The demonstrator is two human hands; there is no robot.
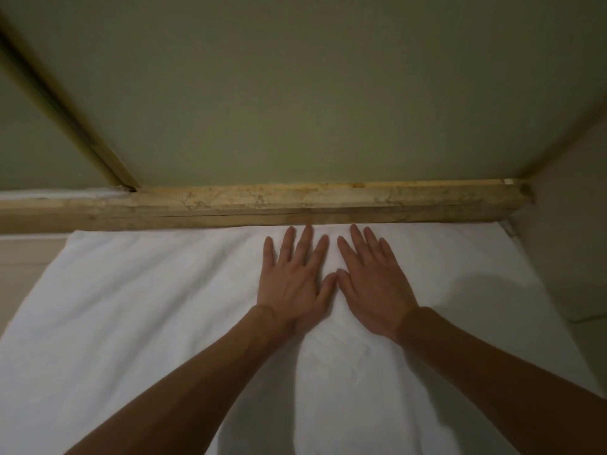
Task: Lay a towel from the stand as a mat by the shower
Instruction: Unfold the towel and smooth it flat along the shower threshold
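Because a mat is only useful where wet feet first come down, the white towel (147, 307) lies spread flat on the floor on the near side of the stone curb (230, 205). Its far edge runs along the foot of the curb and, as far as I can tell, touches it.

Both hands rest on the towel just short of the curb, about midway along it. The left hand (295, 287) and the right hand (374, 290) lie palm down side by side, thumbs almost meeting. Their fingers are straight and slightly fanned, the longest fingertips nearly at the curb, and neither hand grips or pinches any cloth.

That flat pose suits smoothing: it presses the towel's edge snug to the curb and works at the soft wrinkles farther from the curb than the hands (a bunched mat invites a trip).

Beyond the curb lies the greenish shower floor (295, 93), with a metal rail (65, 103) slanting away from the curb's left part. I judge the laying nearly done, with only the flattening to finish.
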